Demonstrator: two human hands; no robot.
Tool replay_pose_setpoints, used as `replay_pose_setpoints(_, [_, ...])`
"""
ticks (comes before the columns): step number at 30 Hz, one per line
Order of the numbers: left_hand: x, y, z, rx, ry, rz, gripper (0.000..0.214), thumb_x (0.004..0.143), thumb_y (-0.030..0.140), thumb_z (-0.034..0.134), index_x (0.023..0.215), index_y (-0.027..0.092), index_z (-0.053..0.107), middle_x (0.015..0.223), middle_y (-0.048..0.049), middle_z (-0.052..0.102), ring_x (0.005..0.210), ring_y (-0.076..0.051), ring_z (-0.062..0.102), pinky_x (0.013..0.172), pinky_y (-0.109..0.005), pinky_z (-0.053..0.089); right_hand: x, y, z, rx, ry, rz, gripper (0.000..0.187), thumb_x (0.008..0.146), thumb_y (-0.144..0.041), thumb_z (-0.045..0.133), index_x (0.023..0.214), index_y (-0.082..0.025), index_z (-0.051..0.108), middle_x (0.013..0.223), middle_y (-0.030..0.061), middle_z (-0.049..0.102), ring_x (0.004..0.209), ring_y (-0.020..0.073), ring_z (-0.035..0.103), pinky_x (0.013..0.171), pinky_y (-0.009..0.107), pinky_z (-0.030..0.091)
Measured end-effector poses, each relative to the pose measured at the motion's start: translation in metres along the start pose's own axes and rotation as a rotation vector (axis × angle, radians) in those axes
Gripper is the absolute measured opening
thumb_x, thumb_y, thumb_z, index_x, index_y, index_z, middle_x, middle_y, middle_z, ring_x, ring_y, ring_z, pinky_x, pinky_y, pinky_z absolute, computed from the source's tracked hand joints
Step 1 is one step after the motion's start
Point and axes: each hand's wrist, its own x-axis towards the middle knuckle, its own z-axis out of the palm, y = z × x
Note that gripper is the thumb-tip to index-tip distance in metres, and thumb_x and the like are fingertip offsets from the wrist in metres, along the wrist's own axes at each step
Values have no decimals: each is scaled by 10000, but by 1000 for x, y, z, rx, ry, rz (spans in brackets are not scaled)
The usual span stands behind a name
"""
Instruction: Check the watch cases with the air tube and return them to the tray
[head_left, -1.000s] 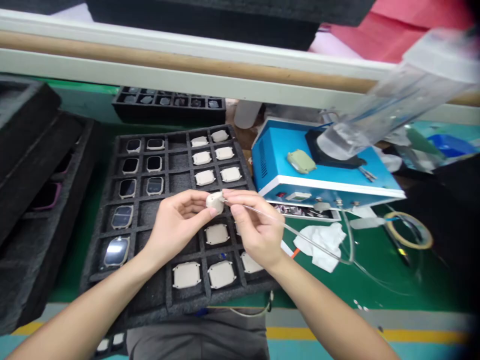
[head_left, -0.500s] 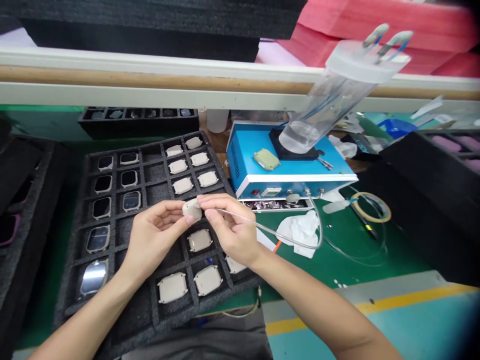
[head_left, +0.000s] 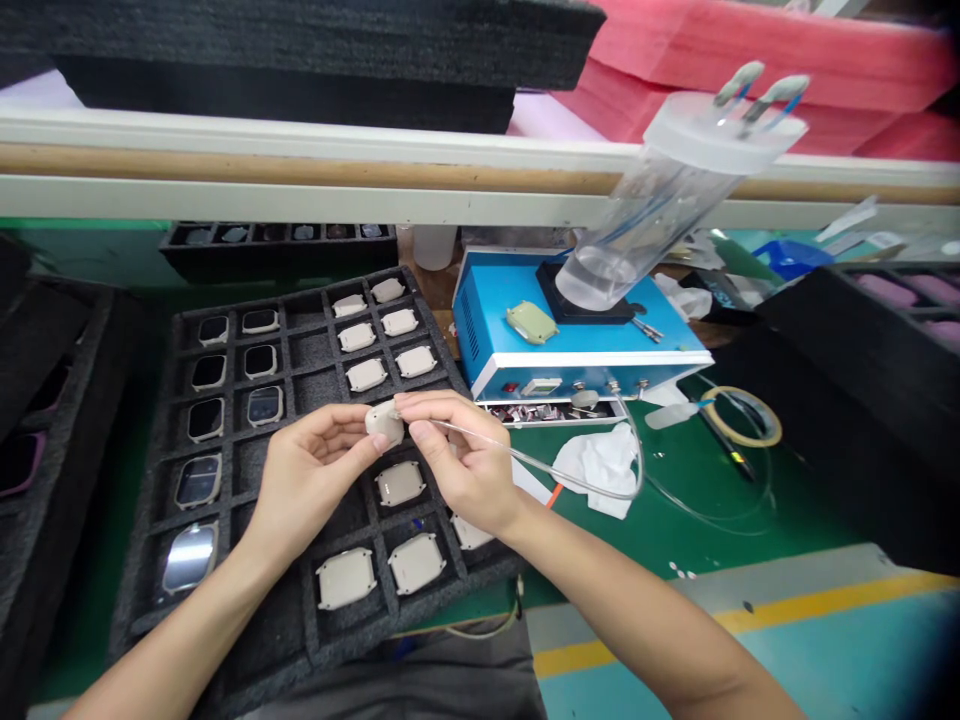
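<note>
My left hand (head_left: 309, 478) pinches a small beige watch case (head_left: 385, 424) between thumb and fingers, above a black foam tray (head_left: 300, 610). My right hand (head_left: 461, 462) is closed on the end of a thin clear tube (head_left: 555, 470), its tip pressed against the case. The tube runs right and loops up to a blue box machine (head_left: 570, 350). Several beige cases lie face down in the tray's right cells, and several dark-screened ones sit in the left cells.
A tilted clear cylinder (head_left: 660, 200) stands on the blue machine, beside another beige case (head_left: 531, 322). White tissue (head_left: 600, 462) and a tape ring (head_left: 742, 415) lie on the green mat. Black foam trays flank both sides, and a rail (head_left: 300, 170) crosses behind.
The view has swung right and slightly up since a second ago. Both hands keep the same hold on the case and tube, almost still over the last half second.
</note>
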Motion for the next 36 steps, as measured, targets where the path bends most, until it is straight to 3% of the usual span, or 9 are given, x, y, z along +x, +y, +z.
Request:
replay_pose_setpoints(14, [1,-1,0,-18,-19,9,347,699,344,946,947,167,779,890,-55,830,796,-169,763,798,-256,615,-2,2,-1,5,-10,10,161,1001,-199,599,1050,-256,741,1096,65,795,1085,209,758,952,402,630])
replay_pose_setpoints(36, [1,-1,0,-16,-12,8,401,662,396,960,941,170,781,895,-74,830,829,-225,783,834,-338,643,1,-1,1,12,17,6,146,1005,-231,600,999,-252,744,1054,66,805,1054,210,770,927,392,647])
